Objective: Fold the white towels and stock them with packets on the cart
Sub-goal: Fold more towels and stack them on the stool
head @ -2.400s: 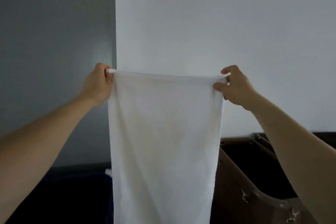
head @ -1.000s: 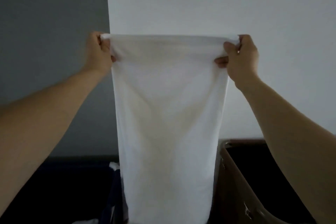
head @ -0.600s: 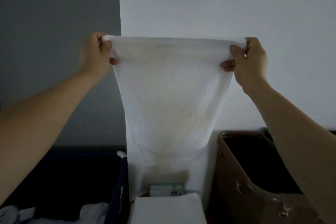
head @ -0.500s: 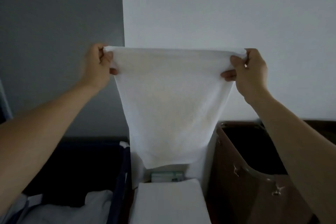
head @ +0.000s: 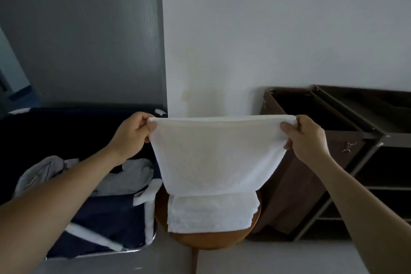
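Note:
A white towel [head: 218, 155], folded over, hangs stretched between my hands. My left hand [head: 131, 135] pinches its top left corner and my right hand [head: 309, 138] pinches its top right corner. Just below its lower edge, a stack of folded white towels [head: 211, 213] lies on a round wooden stool [head: 206, 238]. The brown cart [head: 347, 140] stands to the right, with a dark open bin and shelves. No packets are visible; the hanging towel hides the back of the stool.
A dark blue laundry hamper [head: 106, 218] with crumpled grey-white linen [head: 124, 176] stands left of the stool. A white wall and a grey door lie straight ahead. Pale floor shows along the bottom edge.
Both hands have lowered the towel from head height down to just above the stack on the stool. The view has tilted down, showing the stool, hamper and cart.

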Demonstrator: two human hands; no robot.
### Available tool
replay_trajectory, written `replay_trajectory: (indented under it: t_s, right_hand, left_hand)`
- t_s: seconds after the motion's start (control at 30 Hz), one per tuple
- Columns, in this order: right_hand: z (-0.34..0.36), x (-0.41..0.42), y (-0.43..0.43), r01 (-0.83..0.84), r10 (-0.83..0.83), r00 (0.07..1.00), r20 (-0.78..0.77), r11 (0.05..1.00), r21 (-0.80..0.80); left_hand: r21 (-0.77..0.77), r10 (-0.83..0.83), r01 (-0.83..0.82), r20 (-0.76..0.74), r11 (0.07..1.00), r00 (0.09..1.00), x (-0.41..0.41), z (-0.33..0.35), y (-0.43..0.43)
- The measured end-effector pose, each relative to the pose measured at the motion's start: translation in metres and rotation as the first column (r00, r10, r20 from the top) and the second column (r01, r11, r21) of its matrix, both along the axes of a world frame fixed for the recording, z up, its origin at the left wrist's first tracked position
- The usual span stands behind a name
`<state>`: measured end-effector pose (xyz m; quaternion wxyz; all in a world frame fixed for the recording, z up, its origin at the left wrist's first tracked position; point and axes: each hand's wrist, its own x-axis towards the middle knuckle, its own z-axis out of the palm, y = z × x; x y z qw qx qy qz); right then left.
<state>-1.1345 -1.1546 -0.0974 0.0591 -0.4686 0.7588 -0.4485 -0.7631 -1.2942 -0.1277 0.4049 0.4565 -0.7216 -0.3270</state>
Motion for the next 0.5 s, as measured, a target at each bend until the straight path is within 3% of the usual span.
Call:
replay_trajectory:
  t_s: [0.17,0.37,0.5]
  right_hand:
    - [-0.011,-0.011,-0.01,0.037,-0.029,0.996,-0.083,0.995,0.093]
    - [-0.036,-0.044,-0.077,-0.026,0.018,0.998,0.054,0.988,0.151]
    - [-0.088,-0.07,-0.15,-0.05,0.009,0.987,0.159,0.967,0.252]
  left_hand:
    - [0.074,-0.017,0.02,-0.042,0.997,0.999,-0.009,-0.013,-0.015]
    - [0.201,0.006,0.012,-0.088,0.98,0.996,-0.035,-0.034,-0.077]
    - [0.289,0.065,-0.058,-0.013,0.956,0.998,-0.069,-0.08,-0.135]
